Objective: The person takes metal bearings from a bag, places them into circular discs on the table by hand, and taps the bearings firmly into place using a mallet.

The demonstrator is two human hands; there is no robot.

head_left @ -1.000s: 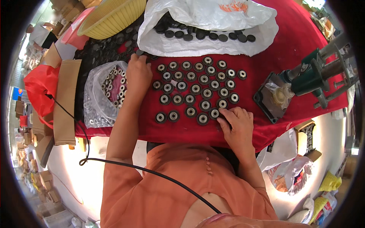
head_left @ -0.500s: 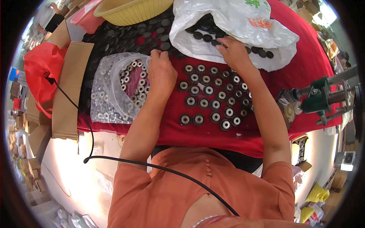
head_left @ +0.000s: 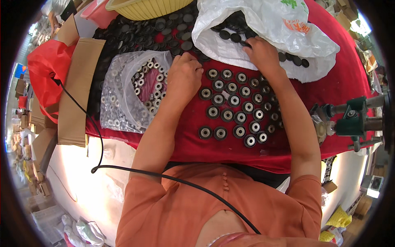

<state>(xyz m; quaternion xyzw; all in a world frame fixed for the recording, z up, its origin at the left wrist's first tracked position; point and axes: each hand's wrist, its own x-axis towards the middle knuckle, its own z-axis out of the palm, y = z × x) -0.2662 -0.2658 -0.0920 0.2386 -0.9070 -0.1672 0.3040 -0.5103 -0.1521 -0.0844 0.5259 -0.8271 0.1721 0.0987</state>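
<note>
My left hand [head_left: 186, 78] is curled closed between the clear plastic bag [head_left: 119, 92] of metal bearings [head_left: 157, 86] and the heap of black round discs [head_left: 164, 31]. What its fingers hold, if anything, is hidden. At the mouth of a white plastic sack [head_left: 218, 49], my right hand [head_left: 264, 57] has its fingertips pinched at a black disc. More black discs [head_left: 235, 38] lie inside the sack and along its edge. Below my hands, several black wheels with metal bearings in their centres [head_left: 234, 100] stand in loose rows on the red cloth [head_left: 185, 142]; my right forearm overlaps some.
A yellow basin [head_left: 148, 9] and a pink container [head_left: 98, 14] stand at the back left. An open cardboard box [head_left: 80, 90] with a red bag [head_left: 49, 70] is at the left edge. A green metal press [head_left: 352, 117] sits at the right. A black cable [head_left: 185, 184] crosses my chest.
The view has shifted slightly, so the table things sit a little differently. My right fingers have closed in at the sack's discs, and my left fingers are curled more tightly.
</note>
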